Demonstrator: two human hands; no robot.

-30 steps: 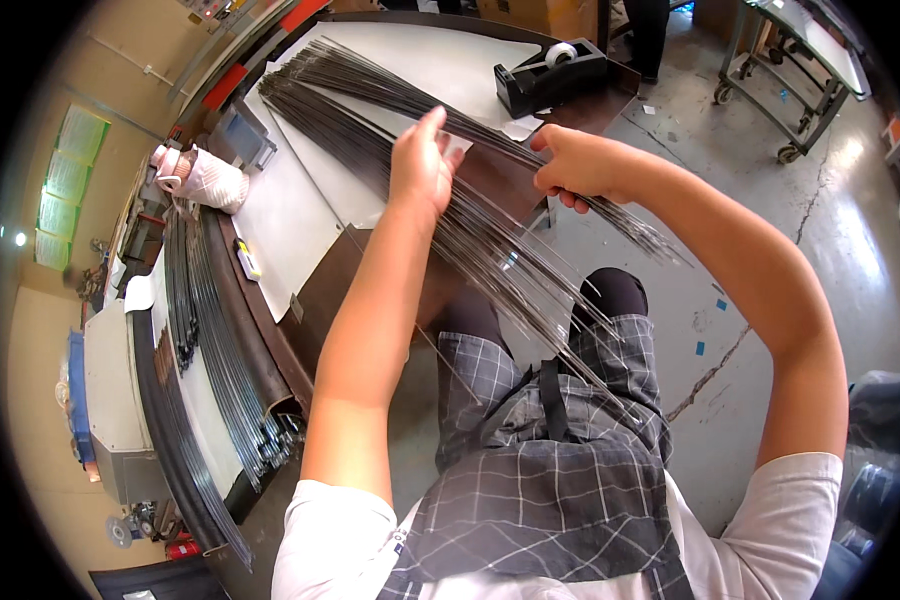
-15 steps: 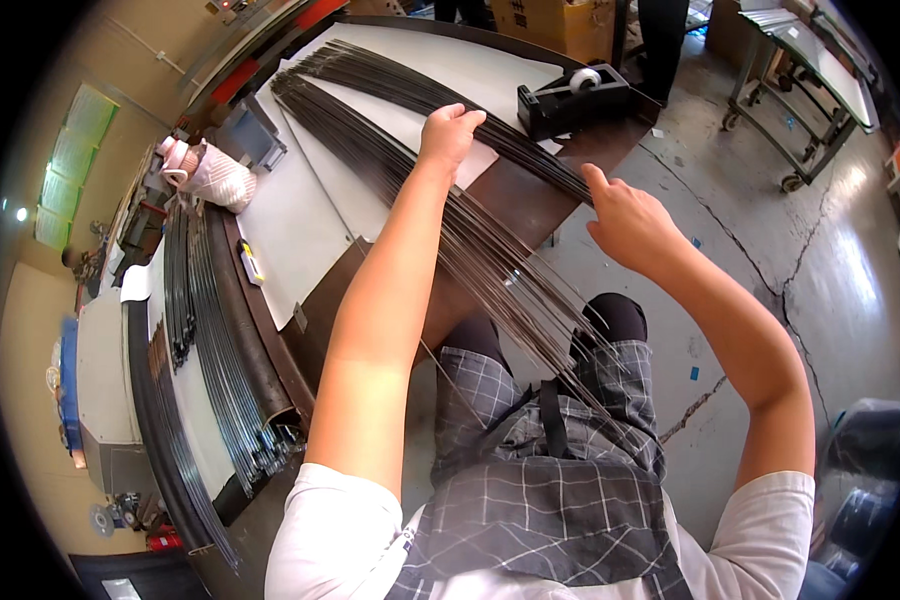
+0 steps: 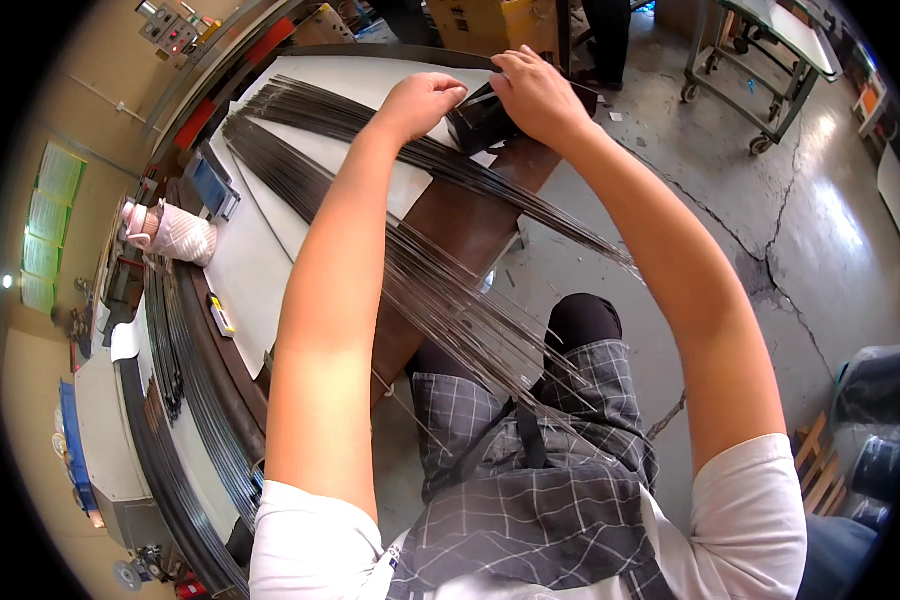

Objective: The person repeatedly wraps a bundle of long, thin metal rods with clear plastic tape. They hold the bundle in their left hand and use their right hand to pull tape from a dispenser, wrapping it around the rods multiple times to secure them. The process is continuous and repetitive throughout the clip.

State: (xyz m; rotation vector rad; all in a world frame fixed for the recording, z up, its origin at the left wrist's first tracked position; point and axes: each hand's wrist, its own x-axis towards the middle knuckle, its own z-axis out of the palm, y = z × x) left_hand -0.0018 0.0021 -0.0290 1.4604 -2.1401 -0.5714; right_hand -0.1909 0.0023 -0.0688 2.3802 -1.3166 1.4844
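Note:
Two bundles of thin dark rods lie across the worktable, their near ends sticking out past its edge. The front bundle (image 3: 282, 158) fans out over my lap. Above the rear bundle (image 3: 515, 196) my left hand (image 3: 420, 107) is closed in a pinch; whatever sits between its fingertips is too small to make out. My right hand (image 3: 542, 98) reaches over a black tape dispenser (image 3: 480, 122) and covers much of it. Its fingers are bent and closed at the top of the dispenser, and what they grip is hidden.
White sheets (image 3: 255, 220) cover part of the brown tabletop (image 3: 450, 215). A pink bottle (image 3: 175, 232) and a yellow utility knife (image 3: 220, 315) stand and lie at the left, near more dark rods (image 3: 195, 390). A wheeled cart (image 3: 770, 90) is at the far right.
My right hand has left the near end of the rear bundle and moved up to the tape dispenser. My left hand stays over the rear bundle. The whole view has shifted.

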